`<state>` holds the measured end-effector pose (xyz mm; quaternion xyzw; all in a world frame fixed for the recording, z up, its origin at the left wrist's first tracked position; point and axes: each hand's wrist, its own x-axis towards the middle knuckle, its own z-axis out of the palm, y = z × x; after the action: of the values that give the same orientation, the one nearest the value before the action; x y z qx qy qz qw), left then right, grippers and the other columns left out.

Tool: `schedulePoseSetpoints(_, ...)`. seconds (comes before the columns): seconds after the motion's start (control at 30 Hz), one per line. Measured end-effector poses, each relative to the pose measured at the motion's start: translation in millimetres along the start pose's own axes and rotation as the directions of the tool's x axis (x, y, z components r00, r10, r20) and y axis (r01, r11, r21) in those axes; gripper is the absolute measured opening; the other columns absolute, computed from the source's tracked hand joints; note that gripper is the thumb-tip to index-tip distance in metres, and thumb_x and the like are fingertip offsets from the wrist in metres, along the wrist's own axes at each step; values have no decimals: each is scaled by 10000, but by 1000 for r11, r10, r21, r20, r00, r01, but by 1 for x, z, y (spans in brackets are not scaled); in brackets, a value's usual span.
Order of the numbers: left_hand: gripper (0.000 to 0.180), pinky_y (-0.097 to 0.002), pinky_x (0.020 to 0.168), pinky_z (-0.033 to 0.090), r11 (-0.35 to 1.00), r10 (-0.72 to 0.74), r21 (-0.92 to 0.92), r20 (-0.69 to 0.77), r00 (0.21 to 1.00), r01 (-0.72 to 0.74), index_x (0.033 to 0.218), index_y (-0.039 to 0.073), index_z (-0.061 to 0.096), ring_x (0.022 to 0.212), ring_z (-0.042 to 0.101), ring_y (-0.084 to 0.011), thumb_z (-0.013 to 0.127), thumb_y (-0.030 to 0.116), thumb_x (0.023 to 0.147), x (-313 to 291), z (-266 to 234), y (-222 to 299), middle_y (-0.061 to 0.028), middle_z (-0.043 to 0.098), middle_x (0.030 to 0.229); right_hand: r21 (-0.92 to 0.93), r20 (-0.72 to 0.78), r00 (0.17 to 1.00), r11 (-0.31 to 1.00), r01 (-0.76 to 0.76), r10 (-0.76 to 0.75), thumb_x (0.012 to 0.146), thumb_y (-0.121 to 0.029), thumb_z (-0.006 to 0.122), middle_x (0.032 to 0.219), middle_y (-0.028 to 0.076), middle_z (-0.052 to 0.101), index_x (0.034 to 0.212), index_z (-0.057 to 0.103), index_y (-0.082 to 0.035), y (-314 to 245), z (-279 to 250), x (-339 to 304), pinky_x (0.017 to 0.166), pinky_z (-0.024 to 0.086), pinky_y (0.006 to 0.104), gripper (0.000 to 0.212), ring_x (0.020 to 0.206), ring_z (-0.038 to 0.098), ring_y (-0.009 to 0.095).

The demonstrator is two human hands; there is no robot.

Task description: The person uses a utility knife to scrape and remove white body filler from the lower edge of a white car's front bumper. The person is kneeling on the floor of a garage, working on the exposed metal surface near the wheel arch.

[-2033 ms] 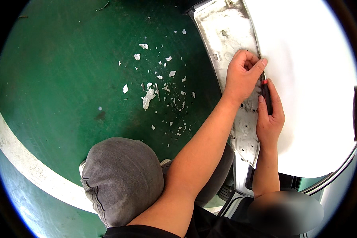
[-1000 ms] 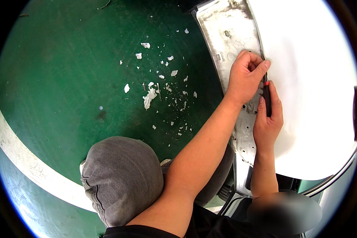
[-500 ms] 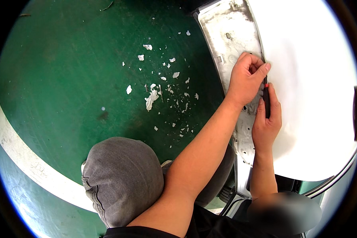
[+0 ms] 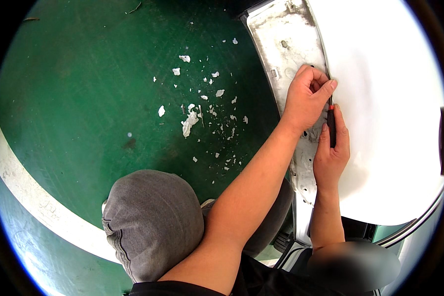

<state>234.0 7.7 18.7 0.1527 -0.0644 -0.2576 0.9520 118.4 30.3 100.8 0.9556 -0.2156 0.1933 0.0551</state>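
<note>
My right hand point(image 4: 332, 160) is closed around the black handle of a screwdriver point(image 4: 332, 129), which has a red band at the top of the handle. Its thin shaft runs away from me along the seam beside a large white car body panel point(image 4: 385, 98). Just beyond, my left hand point(image 4: 307, 98) has thumb and fingers curled in a pinch at the shaft; the fingers hide part of it, and I cannot make out the tip. Both hands are over the dirty white recessed strip point(image 4: 281, 29) that borders the panel.
White flakes point(image 4: 189, 123) are scattered over the green floor point(image 4: 84, 98) left of the car. A white painted line point(image 4: 39, 202) curves across the lower left. My bent knee in grey trousers point(image 4: 155, 222) is close to my left forearm. Holes and clips dot the strip.
</note>
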Motion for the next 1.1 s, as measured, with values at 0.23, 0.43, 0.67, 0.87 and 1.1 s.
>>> schedulePoseSetpoints(0.23,166,-227,750,494,999,28,30,12,1000,-28,944,55,660,823,536,-60,798,130,1000,-2,-2,-1,26,574,949,20,8,1000,999,-28,28,1058,29,607,1262,122,723,1520,626,-44,-1,-1,-4,980,553,333,469,1116,702,206)
schedulePoseSetpoints(0.43,150,-225,759,488,999,40,-18,12,999,-39,970,55,657,816,533,-49,789,118,1005,-3,-3,-7,40,596,906,4,22,1000,1000,21,-21,1029,51,638,1257,121,725,1499,645,-39,3,-5,-6,976,551,325,478,1118,699,201)
schedulePoseSetpoints(0.67,156,-234,767,492,981,-63,-183,-38,997,55,1044,35,653,829,565,-50,685,180,1092,3,-4,0,18,671,936,63,45,999,998,18,-21,1003,64,662,1232,120,731,1463,661,-31,9,-14,-9,983,546,331,470,1092,707,218)
schedulePoseSetpoints(0.87,78,-271,757,541,997,49,62,-98,994,-43,1072,-3,675,804,609,-89,716,50,1033,15,-3,1,-30,685,957,82,93,993,993,-86,79,991,44,680,1186,119,728,1455,660,-39,16,-24,-39,930,546,319,472,1025,697,203)
schedulePoseSetpoints(1.1,96,-267,750,555,866,291,437,-48,956,-242,1037,-12,725,800,646,-92,769,39,969,18,-8,12,-39,720,925,109,116,976,975,-195,182,968,11,725,1100,102,723,1440,685,-63,35,-19,-110,885,542,326,479,950,681,207)
